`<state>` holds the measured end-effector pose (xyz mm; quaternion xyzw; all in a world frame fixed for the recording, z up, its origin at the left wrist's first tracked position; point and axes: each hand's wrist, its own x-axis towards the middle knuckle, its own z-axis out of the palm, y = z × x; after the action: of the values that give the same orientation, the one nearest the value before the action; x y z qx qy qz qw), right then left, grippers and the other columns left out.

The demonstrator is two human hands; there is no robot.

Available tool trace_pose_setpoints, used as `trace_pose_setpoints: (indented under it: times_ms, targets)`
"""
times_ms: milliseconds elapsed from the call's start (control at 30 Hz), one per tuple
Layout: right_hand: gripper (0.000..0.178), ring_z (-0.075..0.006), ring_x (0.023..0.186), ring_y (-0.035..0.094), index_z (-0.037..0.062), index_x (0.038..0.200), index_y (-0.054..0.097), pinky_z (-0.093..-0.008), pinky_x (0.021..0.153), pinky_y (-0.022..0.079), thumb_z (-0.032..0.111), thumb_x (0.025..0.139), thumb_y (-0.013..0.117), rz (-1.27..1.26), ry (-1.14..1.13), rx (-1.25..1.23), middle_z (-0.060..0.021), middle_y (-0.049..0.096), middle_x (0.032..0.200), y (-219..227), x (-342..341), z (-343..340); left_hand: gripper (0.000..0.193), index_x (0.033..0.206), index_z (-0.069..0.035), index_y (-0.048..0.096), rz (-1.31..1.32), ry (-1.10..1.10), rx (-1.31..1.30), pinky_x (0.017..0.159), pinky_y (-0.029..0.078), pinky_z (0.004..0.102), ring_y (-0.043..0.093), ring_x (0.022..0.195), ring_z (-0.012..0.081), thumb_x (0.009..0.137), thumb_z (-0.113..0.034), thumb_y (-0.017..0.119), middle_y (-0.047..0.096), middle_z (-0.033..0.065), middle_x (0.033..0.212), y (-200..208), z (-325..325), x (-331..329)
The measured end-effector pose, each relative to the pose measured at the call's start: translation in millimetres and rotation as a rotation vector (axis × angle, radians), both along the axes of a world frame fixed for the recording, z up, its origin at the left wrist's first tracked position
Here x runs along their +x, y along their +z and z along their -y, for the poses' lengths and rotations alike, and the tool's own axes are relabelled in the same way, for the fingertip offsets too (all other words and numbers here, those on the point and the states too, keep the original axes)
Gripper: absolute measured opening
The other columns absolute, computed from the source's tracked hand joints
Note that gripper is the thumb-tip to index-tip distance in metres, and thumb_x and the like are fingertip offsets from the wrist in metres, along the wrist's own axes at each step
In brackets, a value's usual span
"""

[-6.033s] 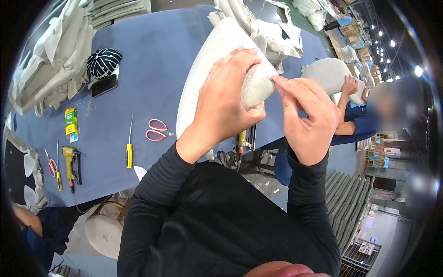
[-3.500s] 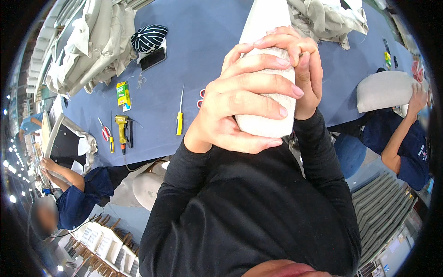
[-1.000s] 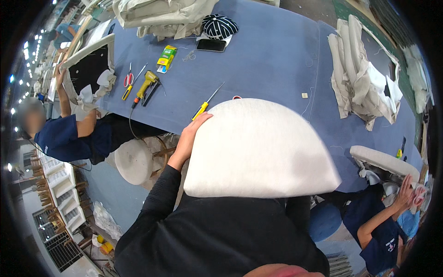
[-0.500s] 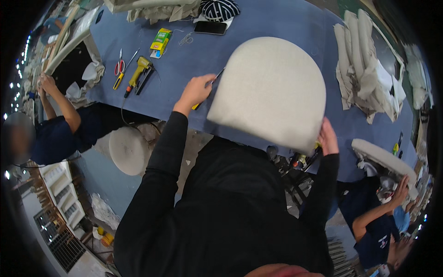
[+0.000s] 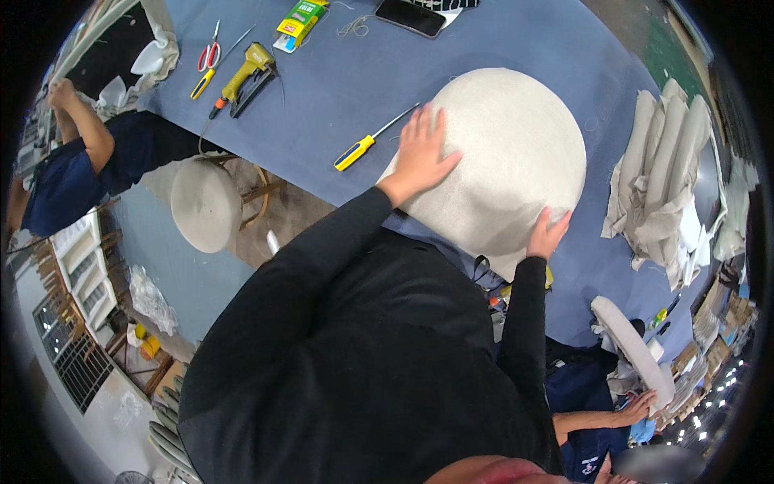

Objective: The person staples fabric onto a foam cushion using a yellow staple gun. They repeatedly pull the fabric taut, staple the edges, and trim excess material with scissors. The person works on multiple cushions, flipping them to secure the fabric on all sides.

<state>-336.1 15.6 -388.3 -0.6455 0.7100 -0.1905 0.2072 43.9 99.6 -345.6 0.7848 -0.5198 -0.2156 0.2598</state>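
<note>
A cream fabric-covered seat cushion [image 5: 516,133], rounded at its far side, lies on the blue-grey worktable in front of me. My left hand [image 5: 421,153] rests on the cushion's left part, palm down with fingers spread. At its near right edge, my right hand [image 5: 550,235] touches the fabric with fingers apart. Just left of the cushion is a screwdriver [image 5: 356,152] with a yellow and dark handle, its shaft pointing away from me; neither hand holds it. Shadows fall across the cushion's near half.
Farther left lie a staple gun [image 5: 246,77], red-handled scissors [image 5: 210,56], another screwdriver [image 5: 203,85] and a yellow-green box [image 5: 300,22]. A phone [image 5: 411,16] lies at the back, folded fabric [image 5: 665,161] at right. People work on both sides; a round stool [image 5: 205,206] stands left.
My left hand has let go of the screwdriver, left it on the table and moved onto the cushion. The cushion has turned somewhat, and my right hand now rests over its near edge.
</note>
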Motion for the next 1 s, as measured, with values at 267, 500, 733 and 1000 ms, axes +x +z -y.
trace_pose_setpoints:
  times_ms: [267,500,733,1000]
  targets:
    - [0.080,-0.0459,0.146,0.053,0.0249,0.173,0.038,-0.0650,0.117,0.042,0.072,0.109,0.045,-0.542,-0.423,0.023,-0.0203,0.049,0.167,-7.3,85.6,49.2,0.069,0.172,-0.017,0.044,0.347,-0.053,-0.115,0.128,0.010,0.0827,0.024,0.167,0.0508,0.110,-0.047,0.053,0.036,0.0201,0.179,-21.6,162.4,-52.0]
    - [0.077,-0.0441,0.143,0.057,0.0242,0.171,0.042,-0.0640,0.113,0.044,0.070,0.109,0.046,-0.537,-0.419,-0.029,-0.0204,0.052,0.164,-2.4,89.7,47.4,0.064,0.170,-0.026,0.048,0.392,-0.398,-0.194,0.134,0.009,0.0746,0.027,0.169,0.0348,0.111,-0.051,0.051,0.039,0.0022,0.181,-28.5,133.7,-115.0]
    - [0.079,-0.0449,0.142,0.057,0.0234,0.171,0.042,-0.0634,0.114,0.043,0.072,0.109,0.045,-0.510,-0.421,-0.005,-0.0210,0.051,0.165,8.5,94.7,47.9,0.066,0.170,-0.030,0.048,0.161,-0.571,-0.184,0.139,0.016,0.0606,0.032,0.168,0.0252,0.108,-0.050,0.061,0.040,-0.0007,0.180,-23.2,-17.5,-97.7]
    - [0.086,-0.0447,0.149,0.052,0.0226,0.175,0.036,-0.0642,0.119,0.040,0.074,0.107,0.047,-0.430,-0.379,0.094,-0.0248,0.043,0.171,7.0,76.4,47.1,0.093,0.174,-0.012,0.036,-0.079,0.163,0.027,0.133,0.033,0.0549,0.040,0.164,0.0364,0.098,-0.044,0.077,0.039,0.0202,0.178,-4.5,-139.6,-32.9]
